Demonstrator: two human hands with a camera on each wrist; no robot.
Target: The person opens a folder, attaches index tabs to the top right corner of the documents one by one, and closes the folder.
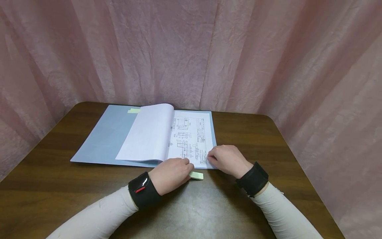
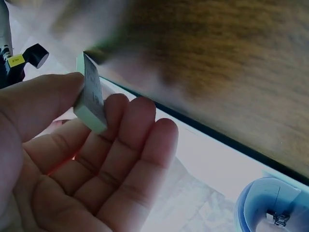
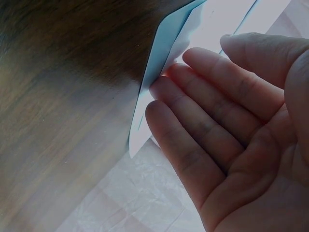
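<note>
Head view shows my left hand (image 1: 171, 174) pinching a pale green pad of sticky notes (image 1: 196, 175) at the near edge of an open blue folder (image 1: 104, 137). That pad is a small flat block, its long axis running from nine to three o'clock across the dark wooden table (image 1: 74, 186). From the left wrist, thumb and fingers (image 2: 135, 140) clamp the pad (image 2: 91, 96) on its faces, its thin edge turned toward the camera. My right hand (image 1: 228, 159) rests at three o'clock of the pad, its fingers (image 3: 203, 121) straight and touching the corner of a white printed sheet (image 1: 192, 137). This sheet (image 3: 164, 77) is smooth paper bearing fine line drawings. One page (image 1: 149, 132) arches over leftward. Creased pink cloth (image 1: 191, 49) hangs at twelve o'clock.
</note>
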